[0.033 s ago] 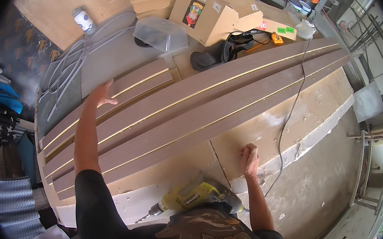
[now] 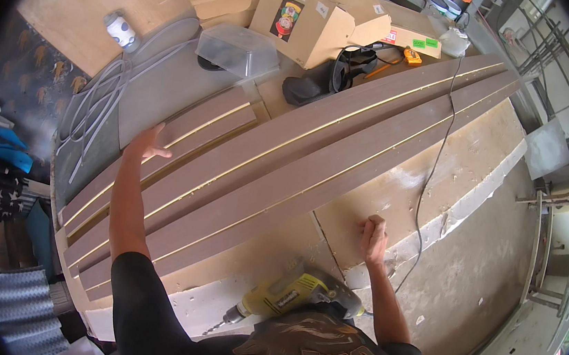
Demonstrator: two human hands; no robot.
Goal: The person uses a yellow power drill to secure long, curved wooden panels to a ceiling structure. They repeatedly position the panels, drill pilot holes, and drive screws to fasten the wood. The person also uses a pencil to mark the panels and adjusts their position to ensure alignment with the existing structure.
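Observation:
My left hand [image 2: 146, 144] rests on the short brown plank [image 2: 196, 127] with a gold strip, its fingers spread and the thumb apart. Two longer brown planks lie beside it, a middle plank [image 2: 289, 133] and a near plank [image 2: 313, 172], each with a gold line along its length. My right hand [image 2: 374, 239] is curled closed over the near part of the worktable; whatever is inside its fingers, if anything, is hidden. Against my body, at the table's near edge, a yellow-green and grey power drill [image 2: 286, 290] lies with its bit toward the left.
A dark cord [image 2: 431, 172] crosses the planks at the right. Behind them are a clear plastic tub [image 2: 237, 51], cardboard boxes [image 2: 307, 24], an orange tape measure [image 2: 411, 56] and a black bag-like thing [image 2: 308, 86]. Coiled grey tubing [image 2: 110, 83] and a spotted container [image 2: 120, 30] are at the left.

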